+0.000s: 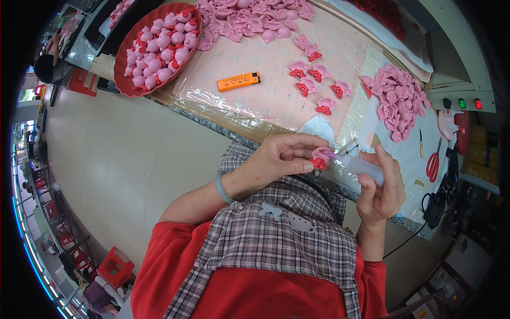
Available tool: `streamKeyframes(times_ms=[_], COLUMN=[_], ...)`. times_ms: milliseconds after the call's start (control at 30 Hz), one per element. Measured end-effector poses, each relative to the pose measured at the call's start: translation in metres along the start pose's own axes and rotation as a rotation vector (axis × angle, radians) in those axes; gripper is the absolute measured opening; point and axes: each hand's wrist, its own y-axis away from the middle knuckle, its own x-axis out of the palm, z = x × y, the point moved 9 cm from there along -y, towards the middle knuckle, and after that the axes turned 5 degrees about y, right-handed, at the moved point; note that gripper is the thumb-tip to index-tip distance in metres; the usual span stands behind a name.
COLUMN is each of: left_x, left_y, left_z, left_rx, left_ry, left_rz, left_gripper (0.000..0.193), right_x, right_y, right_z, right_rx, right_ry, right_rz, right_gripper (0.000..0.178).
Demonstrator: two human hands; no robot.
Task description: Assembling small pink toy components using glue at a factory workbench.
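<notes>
My left hand (284,157) is closed, pinching a small pink molded piece with a red bow-like part (320,159) between thumb and fingertips. In my right hand (383,186) is a translucent squeeze bottle (363,168), gripped between thumb and fingers. Its thin purplish nozzle reaches the hollow of the pink piece; whether liquid comes out is too small to see. Just beyond my hands, several similar pink-and-red pieces (319,72) lie spaced out on the table. A white cloth or paper (316,127) lies at the table edge beside my left fingers.
A red scalloped bowl (121,72) of pink round figures stands far left. Pink parts are heaped at the back (239,21) and right (399,101). An orange lighter (238,82) lies mid-table; red-handled scissors (433,166) and a thin blade tool (421,143) lie right. A red stool (115,267) stands behind left.
</notes>
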Motion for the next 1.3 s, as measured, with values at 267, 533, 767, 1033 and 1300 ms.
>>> streamKeyframes(times_ms=[267, 533, 767, 1033, 1300], left_x=[0.0, -0.005, -0.008, -0.01, -0.012], left_y=[-0.001, 0.001, 0.001, 0.001, 0.001], left_z=[0.0, 0.001, -0.002, -0.005, -0.005], left_rx=[0.012, 0.019, 0.028, 0.047, 0.057], left_ry=[0.008, 0.028, 0.021, -0.002, 0.001], left_rz=[-0.003, -0.022, -0.084, -0.111, -0.114], left_gripper=[0.046, 0.049, 0.048, 0.049, 0.05], right_x=[-0.003, -0.004, -0.004, -0.003, -0.003], right_y=[0.0, -0.001, 0.003, 0.003, 0.003], right_z=[0.0, 0.006, 0.009, 0.008, 0.006], right_rx=[-0.012, -0.063, -0.104, -0.115, -0.103], right_ry=[0.026, 0.09, 0.135, 0.15, 0.147], right_rz=[-0.022, -0.058, -0.077, -0.081, -0.085], right_gripper=[0.048, 0.046, 0.047, 0.047, 0.046])
